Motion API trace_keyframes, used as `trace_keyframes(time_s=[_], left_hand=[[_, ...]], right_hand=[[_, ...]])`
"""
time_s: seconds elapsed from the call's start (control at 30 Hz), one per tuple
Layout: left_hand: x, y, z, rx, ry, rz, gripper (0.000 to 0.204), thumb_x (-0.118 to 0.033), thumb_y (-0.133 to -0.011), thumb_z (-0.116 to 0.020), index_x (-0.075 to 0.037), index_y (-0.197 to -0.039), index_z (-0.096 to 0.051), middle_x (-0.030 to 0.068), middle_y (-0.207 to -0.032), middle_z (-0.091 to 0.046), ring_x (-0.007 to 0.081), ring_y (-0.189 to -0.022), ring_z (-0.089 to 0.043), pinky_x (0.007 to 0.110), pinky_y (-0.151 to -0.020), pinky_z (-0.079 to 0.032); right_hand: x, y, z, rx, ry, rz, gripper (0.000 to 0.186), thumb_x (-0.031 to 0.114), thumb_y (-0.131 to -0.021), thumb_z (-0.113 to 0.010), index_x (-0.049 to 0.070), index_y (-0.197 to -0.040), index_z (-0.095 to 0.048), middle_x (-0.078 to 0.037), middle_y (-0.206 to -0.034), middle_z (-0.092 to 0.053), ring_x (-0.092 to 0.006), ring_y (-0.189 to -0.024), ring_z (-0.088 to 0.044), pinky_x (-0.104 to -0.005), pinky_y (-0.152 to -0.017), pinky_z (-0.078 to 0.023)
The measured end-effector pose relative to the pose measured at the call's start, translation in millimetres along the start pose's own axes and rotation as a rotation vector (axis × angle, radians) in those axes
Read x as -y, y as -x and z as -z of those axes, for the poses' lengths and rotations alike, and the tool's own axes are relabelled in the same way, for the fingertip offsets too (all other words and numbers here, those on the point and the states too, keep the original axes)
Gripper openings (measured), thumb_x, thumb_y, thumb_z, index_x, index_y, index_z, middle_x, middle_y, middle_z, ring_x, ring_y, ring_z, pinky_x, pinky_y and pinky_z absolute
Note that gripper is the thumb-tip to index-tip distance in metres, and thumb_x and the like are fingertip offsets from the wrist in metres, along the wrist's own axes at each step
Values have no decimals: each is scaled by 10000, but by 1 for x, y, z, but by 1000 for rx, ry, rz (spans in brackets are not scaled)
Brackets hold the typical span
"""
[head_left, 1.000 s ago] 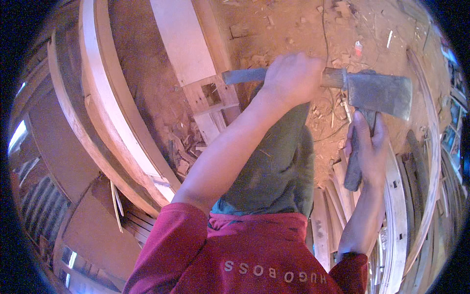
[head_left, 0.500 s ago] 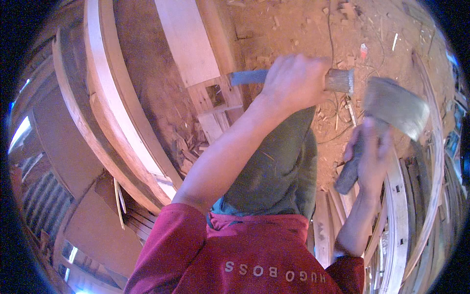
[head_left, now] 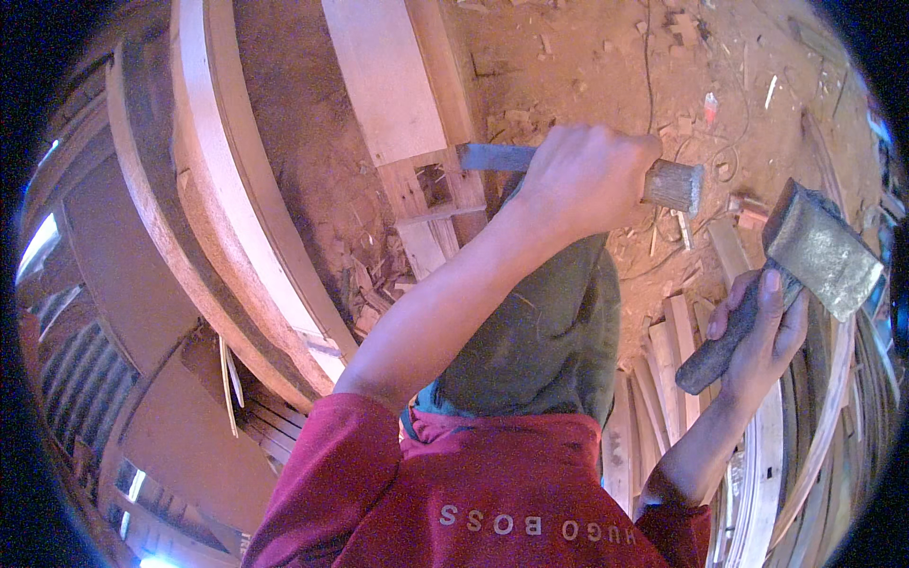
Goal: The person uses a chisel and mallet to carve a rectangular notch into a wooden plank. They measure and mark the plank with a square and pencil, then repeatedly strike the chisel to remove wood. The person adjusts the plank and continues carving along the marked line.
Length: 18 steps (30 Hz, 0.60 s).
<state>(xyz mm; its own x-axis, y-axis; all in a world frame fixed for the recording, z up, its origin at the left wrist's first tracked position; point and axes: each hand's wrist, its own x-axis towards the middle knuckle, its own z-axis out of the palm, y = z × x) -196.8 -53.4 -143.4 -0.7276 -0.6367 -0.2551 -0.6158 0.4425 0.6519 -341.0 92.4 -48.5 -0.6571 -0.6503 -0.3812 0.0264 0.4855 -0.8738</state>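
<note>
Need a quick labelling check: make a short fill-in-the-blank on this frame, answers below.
1. The right hand holds the hatchet by its ____.
2. The left hand grips the chisel, its blade end toward the picture's ____ side.
3. Hatchet head and chisel are ____, not touching.
4. The shirt is ____ in colour.
Missing: handle; left; apart; red.

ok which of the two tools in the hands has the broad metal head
The axe in the right hand: its metal head is wide and flat, while the chisel in the left hand has a narrow, straight blade.
</note>
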Motion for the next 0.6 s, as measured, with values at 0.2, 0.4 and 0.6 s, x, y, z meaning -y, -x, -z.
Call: trace_keyframes(time_s=[0.2, 0.4, 0.6], left_hand=[[3, 1, 5, -29, 50, -19, 273, -280, -655, -757, -118, -851, -659, 156, -715, -669, 378, -704, -675, 493, -669, -555], [1, 1, 3, -58, 27, -40, 282, -312, -671, -746, -117, -864, -681, 154, -722, -677, 372, -702, -676, 485, -669, -559], [8, 4, 6, 5, -38, 34, 277, -268, -677, -752, -100, -875, -656, 153, -790, -693, 368, -771, -690, 495, -691, -553]], right_hand=[[-11, 8, -9, 210, 175, -106, 139, 169, -1008, -541, 63, -931, -494, -17, -614, -520, -93, -446, -497, -249, -398, -395], [-12, 6, -8, -2, 70, -116, 157, 188, -1009, -546, 64, -920, -508, -15, -621, -527, -92, -449, -498, -246, -401, -398], [-13, -4, -7, 191, 144, -72, 201, 252, -1007, -556, 65, -951, -507, -23, -621, -519, -102, -444, -506, -255, -385, -401]])
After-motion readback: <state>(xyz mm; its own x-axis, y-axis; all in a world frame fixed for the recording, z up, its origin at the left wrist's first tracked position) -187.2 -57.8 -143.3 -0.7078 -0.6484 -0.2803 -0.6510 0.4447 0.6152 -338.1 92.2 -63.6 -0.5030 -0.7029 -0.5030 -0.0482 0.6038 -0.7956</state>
